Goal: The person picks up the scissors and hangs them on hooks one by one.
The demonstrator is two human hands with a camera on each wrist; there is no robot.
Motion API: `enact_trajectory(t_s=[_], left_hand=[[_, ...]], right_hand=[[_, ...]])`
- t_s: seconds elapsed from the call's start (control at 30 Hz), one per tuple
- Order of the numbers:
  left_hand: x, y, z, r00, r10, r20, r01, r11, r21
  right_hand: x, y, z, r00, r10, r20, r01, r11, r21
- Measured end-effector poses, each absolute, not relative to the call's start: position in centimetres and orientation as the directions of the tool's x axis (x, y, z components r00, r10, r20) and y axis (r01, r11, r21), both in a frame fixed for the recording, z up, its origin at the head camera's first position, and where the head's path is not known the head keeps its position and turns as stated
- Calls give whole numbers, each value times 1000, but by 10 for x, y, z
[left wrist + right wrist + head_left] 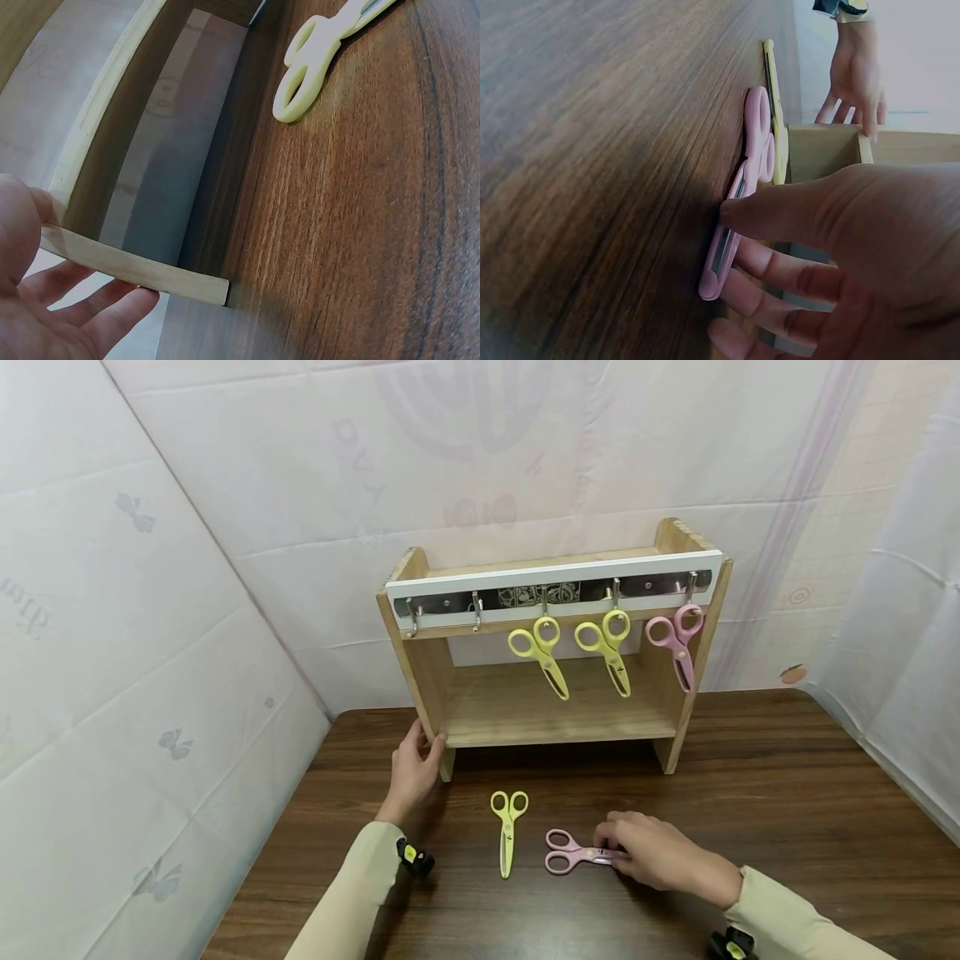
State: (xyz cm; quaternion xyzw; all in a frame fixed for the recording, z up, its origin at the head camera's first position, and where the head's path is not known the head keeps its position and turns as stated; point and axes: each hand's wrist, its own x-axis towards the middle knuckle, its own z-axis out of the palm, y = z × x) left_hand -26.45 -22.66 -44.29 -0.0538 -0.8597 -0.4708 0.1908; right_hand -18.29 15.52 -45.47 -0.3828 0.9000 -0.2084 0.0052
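My right hand [660, 853] pinches the blade end of a pair of pink scissors [567, 853] that lies at the table's front, handles pointing left. In the right wrist view the thumb is on one side of the blades [725, 244] and the fingers on the other. To the left lies a pair of yellow scissors [507, 839], handles toward the shelf. My left hand [412, 772] grips the lower left side panel of the wooden shelf [562, 727]; in the left wrist view its fingers [124, 311] are on the panel's outer side.
A white rail [450, 585] with several metal hooks runs across the shelf's top front. Two yellow scissors [609, 647] and one pink pair [678, 643] hang from its right hooks; the two left hooks [477, 610] are bare. Cloth walls stand behind the brown table [780, 777] and at its sides.
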Motion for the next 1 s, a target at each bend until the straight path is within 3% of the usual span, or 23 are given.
enact_trajectory(t_s=[0.3,0.57,1.0], left_hand=[[-264,-226,-444,-924,-81,374,274,541,795],[-263,-226,-444,-921,-87,380,278,536,797],[-264,-225,-444,-917,-94,388,278,546,791]], right_hand=[[-186,156,-457,-702,-696,148,-689,613,-388],[-190,156,-461,-673,-705,224,-725,569,-389],[-190,156,-464,-704,-664,249,-703,604,-376]])
